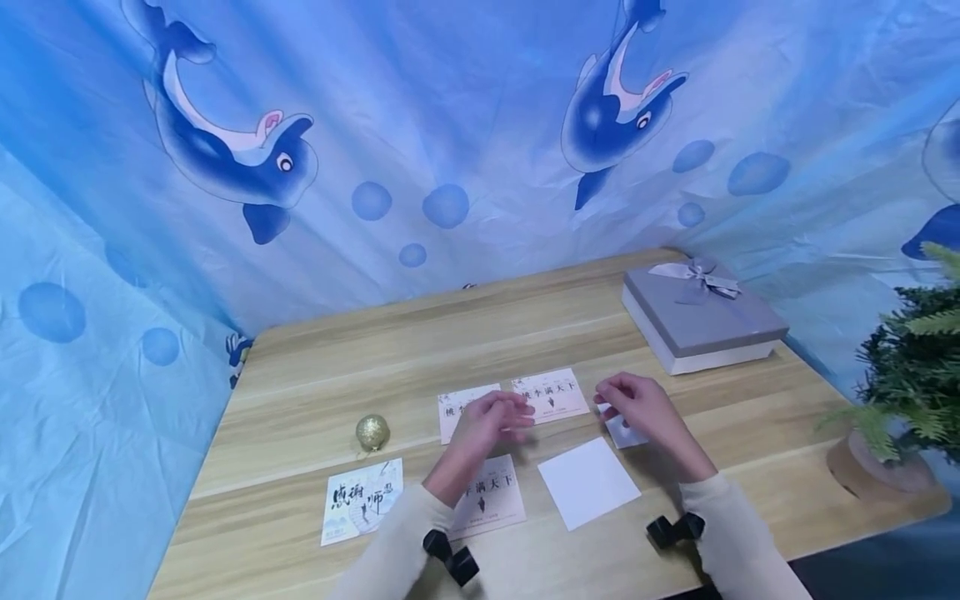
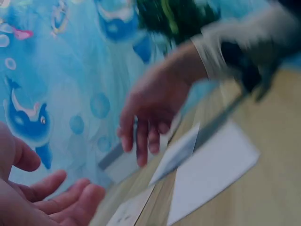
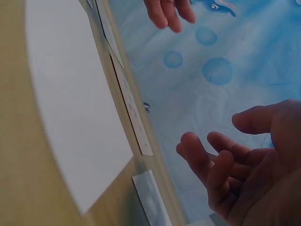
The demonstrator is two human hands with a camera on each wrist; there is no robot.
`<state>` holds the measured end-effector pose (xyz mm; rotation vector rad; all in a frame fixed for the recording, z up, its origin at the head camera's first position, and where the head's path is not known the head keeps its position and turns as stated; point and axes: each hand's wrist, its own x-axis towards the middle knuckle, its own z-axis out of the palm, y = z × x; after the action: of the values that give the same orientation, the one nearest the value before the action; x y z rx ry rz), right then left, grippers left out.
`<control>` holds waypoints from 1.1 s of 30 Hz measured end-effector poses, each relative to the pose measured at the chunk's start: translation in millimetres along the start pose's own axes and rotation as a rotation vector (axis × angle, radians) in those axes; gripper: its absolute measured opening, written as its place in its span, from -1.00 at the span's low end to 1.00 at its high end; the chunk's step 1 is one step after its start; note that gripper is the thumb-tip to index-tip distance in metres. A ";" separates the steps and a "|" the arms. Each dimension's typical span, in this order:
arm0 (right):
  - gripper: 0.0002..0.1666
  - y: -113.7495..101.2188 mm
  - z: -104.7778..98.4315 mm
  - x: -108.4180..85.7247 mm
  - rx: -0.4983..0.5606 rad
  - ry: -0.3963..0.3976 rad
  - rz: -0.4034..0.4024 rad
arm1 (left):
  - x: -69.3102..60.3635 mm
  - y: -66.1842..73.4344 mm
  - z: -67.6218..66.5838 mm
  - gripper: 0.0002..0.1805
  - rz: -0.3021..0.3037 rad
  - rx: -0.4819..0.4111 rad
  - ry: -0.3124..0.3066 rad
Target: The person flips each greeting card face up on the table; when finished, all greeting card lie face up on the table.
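Note:
My left hand [image 1: 486,423] hovers over the printed cards with loosely spread fingers and holds nothing. Under it lie a printed card [image 1: 449,426], partly covered, and a second printed card [image 1: 487,511] below the wrist. A third printed card [image 1: 558,398] lies between my hands. My right hand [image 1: 643,408] is raised above a small pale card [image 1: 625,435], which it partly hides; its fingers are loosely curled around nothing, as the right wrist view also shows. Between the forearms lies a blank white card [image 1: 588,483], seen large in the left wrist view.
A gold glitter ball [image 1: 372,432] and a calligraphy card [image 1: 363,502] lie at left on the wooden table [image 1: 315,375]. A grey-lidded gift box [image 1: 701,308] with a ribbon stands at back right. A potted green plant [image 1: 907,375] stands at the right edge.

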<state>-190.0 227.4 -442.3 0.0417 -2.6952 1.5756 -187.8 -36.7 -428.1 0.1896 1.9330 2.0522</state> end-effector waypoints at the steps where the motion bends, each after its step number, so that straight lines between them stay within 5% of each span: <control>1: -0.59 0.3 -1.5 -6.3 -0.019 -0.001 0.006 | -5.7 -0.2 0.9 -0.66 -0.011 -0.014 -0.033; 7: -0.63 3.8 -7.9 -37.9 -0.096 -0.016 0.028 | -32.0 -1.7 6.5 -0.53 -0.109 -0.177 -0.170; 16: -0.62 2.8 -9.2 -62.3 -0.078 -0.034 0.111 | -55.1 -9.5 11.6 -0.42 -0.173 -0.191 -0.177; 33: -0.65 -6.3 2.6 -71.1 -0.085 -0.016 0.169 | -56.8 -27.5 13.9 -0.43 -0.166 -0.292 -0.120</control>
<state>-118.7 223.0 -440.2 -0.1805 -2.8419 1.5035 -126.3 -40.4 -447.5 0.0788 1.5055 2.1270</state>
